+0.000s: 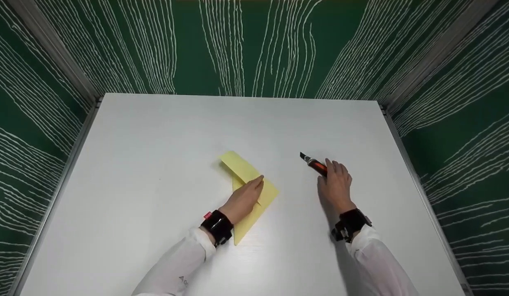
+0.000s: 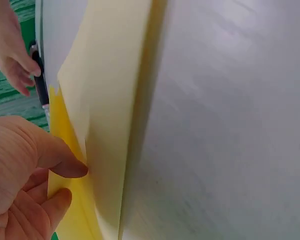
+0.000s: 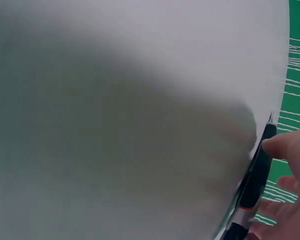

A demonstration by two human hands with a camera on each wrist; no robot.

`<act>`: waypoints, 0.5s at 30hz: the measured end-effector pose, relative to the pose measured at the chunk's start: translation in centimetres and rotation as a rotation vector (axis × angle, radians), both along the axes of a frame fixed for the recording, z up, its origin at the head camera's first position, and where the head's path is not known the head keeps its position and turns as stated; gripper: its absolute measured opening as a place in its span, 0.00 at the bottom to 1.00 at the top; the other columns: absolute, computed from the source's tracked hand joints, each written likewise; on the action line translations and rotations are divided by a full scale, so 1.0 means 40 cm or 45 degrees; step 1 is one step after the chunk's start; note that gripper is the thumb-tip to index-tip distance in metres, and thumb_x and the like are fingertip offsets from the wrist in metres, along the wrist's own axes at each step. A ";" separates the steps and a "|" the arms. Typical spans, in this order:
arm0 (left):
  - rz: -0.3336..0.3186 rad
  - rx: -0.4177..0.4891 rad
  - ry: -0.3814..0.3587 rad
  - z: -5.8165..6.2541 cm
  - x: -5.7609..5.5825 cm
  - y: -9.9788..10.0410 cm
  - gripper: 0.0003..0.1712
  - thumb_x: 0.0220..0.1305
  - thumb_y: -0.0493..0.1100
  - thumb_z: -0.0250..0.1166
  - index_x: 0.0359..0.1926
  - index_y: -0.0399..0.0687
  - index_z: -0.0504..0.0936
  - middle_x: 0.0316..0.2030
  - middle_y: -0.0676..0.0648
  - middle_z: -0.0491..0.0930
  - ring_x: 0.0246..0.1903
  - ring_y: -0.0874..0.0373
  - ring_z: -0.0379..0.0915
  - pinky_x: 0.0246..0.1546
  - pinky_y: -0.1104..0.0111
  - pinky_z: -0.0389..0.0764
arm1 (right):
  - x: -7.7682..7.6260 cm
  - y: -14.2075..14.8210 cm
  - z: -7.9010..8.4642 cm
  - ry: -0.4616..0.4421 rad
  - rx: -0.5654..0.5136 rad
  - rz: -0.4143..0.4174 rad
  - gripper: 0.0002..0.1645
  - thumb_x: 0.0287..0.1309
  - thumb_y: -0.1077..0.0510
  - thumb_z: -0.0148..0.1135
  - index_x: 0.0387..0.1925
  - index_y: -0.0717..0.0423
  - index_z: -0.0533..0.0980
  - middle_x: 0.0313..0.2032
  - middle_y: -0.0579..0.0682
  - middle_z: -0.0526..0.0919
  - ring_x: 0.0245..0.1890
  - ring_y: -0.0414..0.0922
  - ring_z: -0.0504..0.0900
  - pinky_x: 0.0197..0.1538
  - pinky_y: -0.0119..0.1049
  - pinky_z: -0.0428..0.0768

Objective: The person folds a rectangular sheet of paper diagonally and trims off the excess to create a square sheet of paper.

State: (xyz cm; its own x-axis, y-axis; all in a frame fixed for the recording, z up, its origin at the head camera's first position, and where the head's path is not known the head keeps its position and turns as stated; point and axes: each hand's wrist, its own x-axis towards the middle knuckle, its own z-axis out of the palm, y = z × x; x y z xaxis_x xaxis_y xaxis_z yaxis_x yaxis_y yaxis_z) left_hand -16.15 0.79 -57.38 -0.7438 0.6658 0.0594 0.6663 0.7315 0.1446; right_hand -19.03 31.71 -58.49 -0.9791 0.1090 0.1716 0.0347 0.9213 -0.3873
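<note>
In the head view my left hand (image 1: 246,199) lies over a folded sheet of yellow paper (image 1: 240,166), near the middle of the white table. The left wrist view shows its thumb and fingers pinching a yellow layer of the paper (image 2: 110,100). The upper flap stands a little raised toward its left end. To the right, my right hand (image 1: 337,183) holds a red and black utility knife (image 1: 318,166), whose blade points up and left. In the right wrist view, the thumb lies along the dark handle of the knife (image 3: 260,167).
The white table (image 1: 168,131) extends around both hands. Green walls (image 1: 188,49) with white wavy lines enclose it at the back and sides. Metal rails (image 1: 418,176) run along the side edges.
</note>
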 end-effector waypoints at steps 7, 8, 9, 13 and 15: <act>0.069 -0.042 0.146 -0.009 -0.007 0.001 0.22 0.61 0.32 0.60 0.57 0.43 0.76 0.61 0.47 0.71 0.56 0.53 0.68 0.51 0.65 0.75 | -0.001 0.003 -0.023 0.070 0.064 -0.016 0.30 0.58 0.60 0.60 0.62 0.59 0.67 0.50 0.69 0.73 0.52 0.68 0.71 0.52 0.62 0.68; 0.084 -0.054 0.158 -0.009 -0.008 0.000 0.21 0.62 0.34 0.60 0.57 0.46 0.77 0.60 0.47 0.71 0.56 0.53 0.68 0.51 0.64 0.75 | -0.001 0.002 -0.024 0.090 0.078 -0.017 0.29 0.58 0.60 0.61 0.61 0.59 0.68 0.49 0.69 0.74 0.50 0.68 0.72 0.51 0.62 0.69; 0.098 -0.068 0.161 -0.009 -0.008 -0.001 0.21 0.62 0.35 0.59 0.57 0.49 0.77 0.60 0.48 0.71 0.56 0.52 0.68 0.51 0.63 0.74 | -0.001 0.002 -0.026 0.105 0.089 -0.018 0.29 0.57 0.60 0.61 0.61 0.58 0.69 0.48 0.69 0.74 0.49 0.67 0.72 0.49 0.62 0.70; 0.111 -0.082 0.141 -0.009 -0.007 -0.006 0.22 0.65 0.37 0.56 0.60 0.53 0.74 0.62 0.47 0.70 0.59 0.51 0.67 0.54 0.60 0.71 | -0.003 -0.002 -0.030 0.110 0.105 -0.026 0.27 0.58 0.60 0.62 0.59 0.57 0.70 0.47 0.68 0.74 0.48 0.66 0.72 0.48 0.61 0.71; 0.102 -0.066 0.105 -0.008 -0.005 -0.008 0.22 0.67 0.37 0.53 0.62 0.51 0.72 0.63 0.46 0.70 0.61 0.51 0.66 0.56 0.59 0.71 | -0.003 -0.004 -0.031 0.111 0.107 -0.021 0.25 0.58 0.61 0.61 0.58 0.58 0.71 0.46 0.68 0.74 0.47 0.66 0.72 0.47 0.60 0.71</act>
